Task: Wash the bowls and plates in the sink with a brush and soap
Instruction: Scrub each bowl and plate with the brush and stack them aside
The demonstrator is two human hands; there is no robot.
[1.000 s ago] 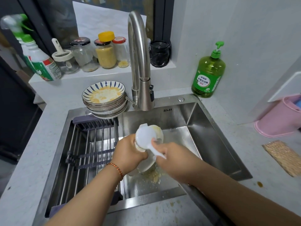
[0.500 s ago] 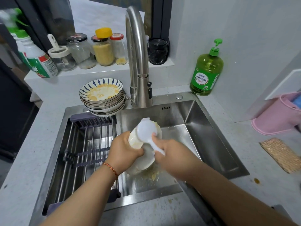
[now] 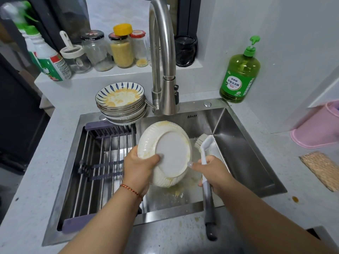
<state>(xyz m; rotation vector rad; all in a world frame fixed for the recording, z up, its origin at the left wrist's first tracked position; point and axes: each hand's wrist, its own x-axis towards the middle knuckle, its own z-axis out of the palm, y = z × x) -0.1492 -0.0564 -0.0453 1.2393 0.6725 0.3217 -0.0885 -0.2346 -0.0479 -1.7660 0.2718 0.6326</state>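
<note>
Over the sink (image 3: 244,153), L hand (image 3: 139,167) holds a white ribbed plate (image 3: 165,153) tilted on edge, underside facing the camera. Thumb curls over the flat base near the plate's lower-left rim, fingers hidden behind, so the plate sits up and to the right of the grip. Yellow residue along its rim and bottom edge. R hand (image 3: 212,173) is wrapped round the brush (image 3: 206,162) handle abt midway; bristle head sticks up past the fist just right of the plate, handle's dark end trails down over the sink's front edge. One R fingertip touches the plate's right rim. Can't tell if bristles touch the plate.

Left half of the sink has a slatted rack (image 3: 102,162). Food bits on the sink floor below the plate. Stack of dirty plates (image 3: 121,103), blue-striped one on top, sits at the back-left corner beside the faucet (image 3: 161,57). Green soap bottle (image 3: 240,74) stands on the counter at back right, well apart from both hands. Jars (image 3: 110,48) line the ledge behind.
</note>
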